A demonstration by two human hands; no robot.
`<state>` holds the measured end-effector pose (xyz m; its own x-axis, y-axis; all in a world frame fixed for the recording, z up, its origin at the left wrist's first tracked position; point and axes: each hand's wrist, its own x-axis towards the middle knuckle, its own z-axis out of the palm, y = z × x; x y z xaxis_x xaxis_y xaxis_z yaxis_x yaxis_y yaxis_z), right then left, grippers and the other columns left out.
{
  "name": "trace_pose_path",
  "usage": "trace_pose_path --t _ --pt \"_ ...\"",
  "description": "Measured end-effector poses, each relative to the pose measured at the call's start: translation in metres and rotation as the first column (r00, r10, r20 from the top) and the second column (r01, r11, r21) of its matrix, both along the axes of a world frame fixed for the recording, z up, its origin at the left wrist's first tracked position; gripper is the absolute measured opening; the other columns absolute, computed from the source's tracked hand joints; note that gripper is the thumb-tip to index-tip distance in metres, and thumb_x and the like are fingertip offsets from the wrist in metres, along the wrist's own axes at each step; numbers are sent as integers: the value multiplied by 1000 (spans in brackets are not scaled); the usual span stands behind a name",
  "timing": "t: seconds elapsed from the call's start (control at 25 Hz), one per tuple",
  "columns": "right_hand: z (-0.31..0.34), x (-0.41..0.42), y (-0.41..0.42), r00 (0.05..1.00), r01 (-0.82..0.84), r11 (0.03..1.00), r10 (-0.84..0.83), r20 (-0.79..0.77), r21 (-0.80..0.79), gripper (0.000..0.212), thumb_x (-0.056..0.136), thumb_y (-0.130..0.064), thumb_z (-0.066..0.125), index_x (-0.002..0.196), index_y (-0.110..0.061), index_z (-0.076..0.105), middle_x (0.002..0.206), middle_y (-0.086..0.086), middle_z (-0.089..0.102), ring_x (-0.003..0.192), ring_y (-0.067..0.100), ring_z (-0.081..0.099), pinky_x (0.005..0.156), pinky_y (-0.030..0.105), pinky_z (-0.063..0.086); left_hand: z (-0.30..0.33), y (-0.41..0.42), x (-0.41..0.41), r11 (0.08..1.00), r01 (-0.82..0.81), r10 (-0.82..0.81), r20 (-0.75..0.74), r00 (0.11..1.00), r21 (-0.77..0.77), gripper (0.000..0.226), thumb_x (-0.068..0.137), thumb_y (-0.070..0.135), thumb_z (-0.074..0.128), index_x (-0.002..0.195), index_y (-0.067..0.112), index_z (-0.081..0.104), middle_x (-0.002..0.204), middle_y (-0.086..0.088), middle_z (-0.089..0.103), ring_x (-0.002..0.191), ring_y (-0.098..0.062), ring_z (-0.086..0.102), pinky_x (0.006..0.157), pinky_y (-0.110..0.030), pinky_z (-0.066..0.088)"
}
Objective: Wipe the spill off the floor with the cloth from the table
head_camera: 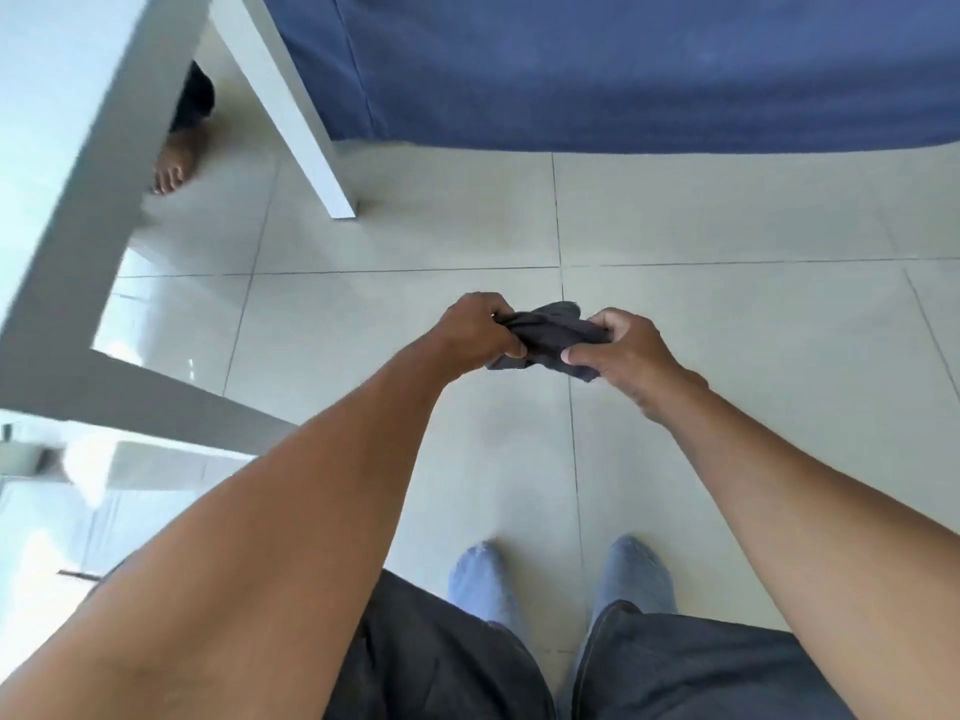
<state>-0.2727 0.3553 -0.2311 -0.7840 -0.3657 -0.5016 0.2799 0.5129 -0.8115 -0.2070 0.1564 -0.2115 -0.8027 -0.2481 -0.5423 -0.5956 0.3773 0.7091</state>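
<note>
A dark grey cloth (553, 337) is bunched up in the air above the tiled floor (727, 330), in the middle of the head view. My left hand (480, 330) grips its left end and my right hand (623, 350) grips its right end, thumbs on top. The white table (57, 210) runs along the left side, one leg (306, 142) reaching the floor beyond my hands. A faint pale smear (511, 444) shows on the tiles between my hands and my feet; I cannot tell whether it is the spill.
A blue sofa or bed cover (623, 65) fills the far top edge. Another person's bare foot (174, 166) stands under the table at the upper left. My own feet in grey socks (561, 579) stand at the bottom.
</note>
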Motion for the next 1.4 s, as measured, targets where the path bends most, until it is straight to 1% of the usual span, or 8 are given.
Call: trace_pose_path --t 0.28,0.6,0.68,0.76,0.84,0.96,1.16,1.4 --pt "198 45 -92 995 -102 812 74 -71 -575 44 82 -4 77 122 -21 65 109 1 76 93 18 73 80 36 56 225 -79 96 985 -154 94 -506 858 -79 35 74 8 72 108 13 65 98 -14 72 81 -15 64 74 -33 54" --pt "276 166 -221 920 -386 657 320 -224 -648 40 82 -4 79 117 -18 65 94 4 79 80 19 76 59 36 63 313 -184 250 852 -523 413 -609 677 -3 61 69 0 68 126 20 65 108 -11 73 102 -25 69 92 -38 55" --pt "277 173 -263 913 -407 719 300 -276 -564 44 81 -15 81 120 -21 61 107 8 75 92 26 76 66 44 65 315 -221 251 763 -644 495 -588 640 -58 68 74 4 72 138 18 56 114 -12 72 108 -27 68 99 -42 54" --pt "264 173 -291 797 -502 844 368 -478 -189 56 82 -28 78 133 -23 53 127 10 63 112 32 67 84 47 62 297 -243 250 639 -676 507 -459 730 -368 78 82 24 74 150 17 39 131 -16 64 121 -33 62 104 -48 50" --pt "241 181 -293 497 -530 824 493 -714 200 59 90 -30 70 143 -19 47 143 12 53 129 36 52 101 46 50 259 -239 252 484 -494 395 -323 860 -722 73 89 34 65 153 17 33 148 -16 52 134 -38 49 109 -50 43" --pt "212 197 -282 164 -656 656 606 -779 372 43 102 -33 52 143 -23 53 159 6 45 148 30 35 116 52 34 203 -211 262 528 -365 178 -320 930 -767 55 97 26 51 150 17 43 157 -10 44 145 -33 38 118 -41 30" --pt "208 192 -281 99 -711 502 765 -636 493 46 107 -38 38 152 -28 42 168 0 30 157 20 17 120 60 24 176 -216 279 558 -345 176 -298 938 -755 53 105 34 35 155 17 36 166 -6 29 155 -22 19 125 -39 15" --pt "228 146 -208 230 -643 625 708 -667 442 48 106 -38 41 150 -20 45 167 4 30 158 18 14 124 54 20 191 -219 272 548 -306 152 -267 952 -778 53 104 36 30 153 17 38 162 -8 35 155 -31 15 124 -52 16"
